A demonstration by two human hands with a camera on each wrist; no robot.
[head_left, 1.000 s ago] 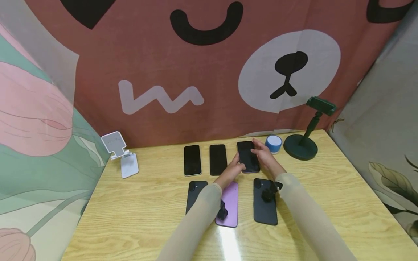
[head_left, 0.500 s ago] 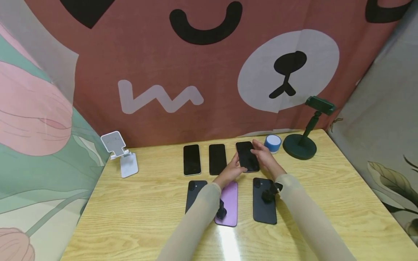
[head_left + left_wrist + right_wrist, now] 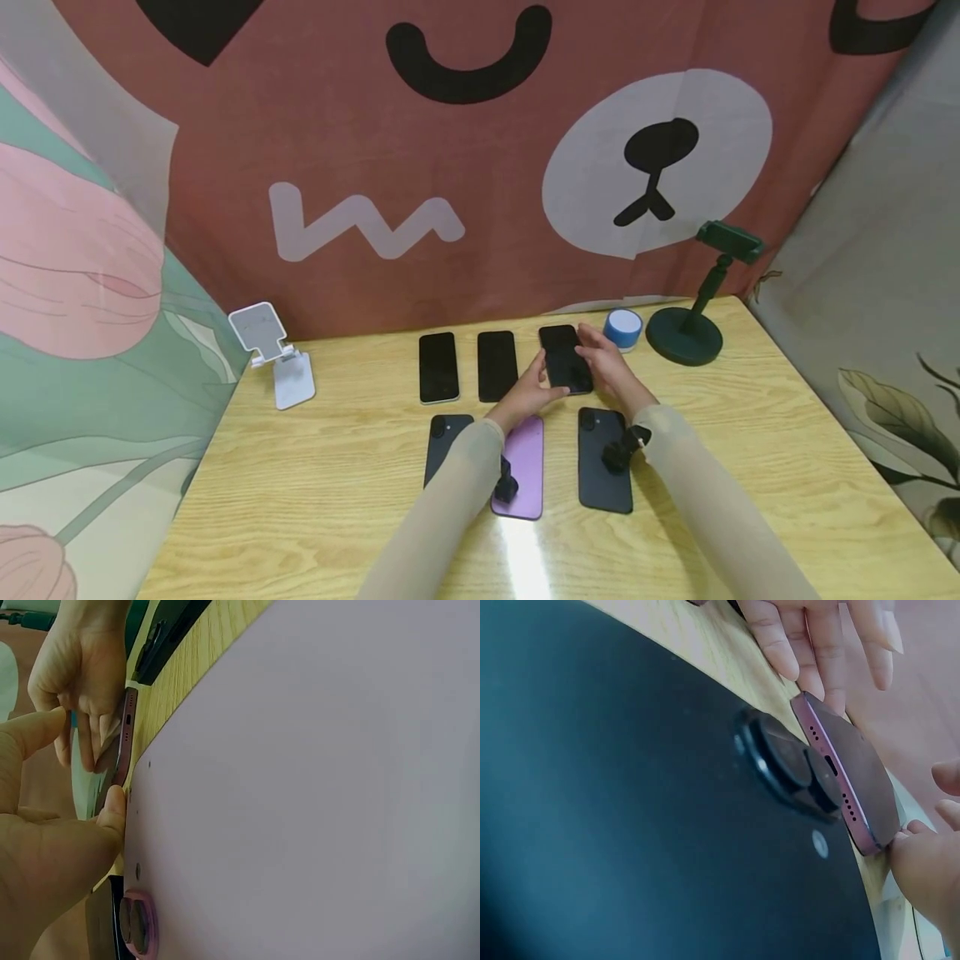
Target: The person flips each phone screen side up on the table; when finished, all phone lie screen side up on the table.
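Note:
At the right end of the back row lies a black-screened phone (image 3: pixel 564 354), face up, with a pinkish edge in the right wrist view. My left hand (image 3: pixel 525 392) is at its lower left, thumb spread along the bottom edge. On the right side, fingers of my right hand (image 3: pixel 607 367) touch or nearly touch its edge. Neither hand visibly curls round it. A purple phone (image 3: pixel 527 467) lies face down under my left wrist, filling much of the left wrist view. A dark phone (image 3: pixel 630 780), also face down, fills the right wrist view.
Two more face-up phones (image 3: pixel 438 368) continue the back row leftward. Another dark phone (image 3: pixel 442 442) is partly hidden by my left sleeve. A white phone stand (image 3: pixel 295 379) is far left; a blue-and-white cylinder (image 3: pixel 622 330) and green stand (image 3: pixel 685 336) are back right.
My left thumb has slid down off the phone's screen toward its bottom edge and spread from the fingers. The right hand stays at the phone's right side. The head view has shifted slightly.

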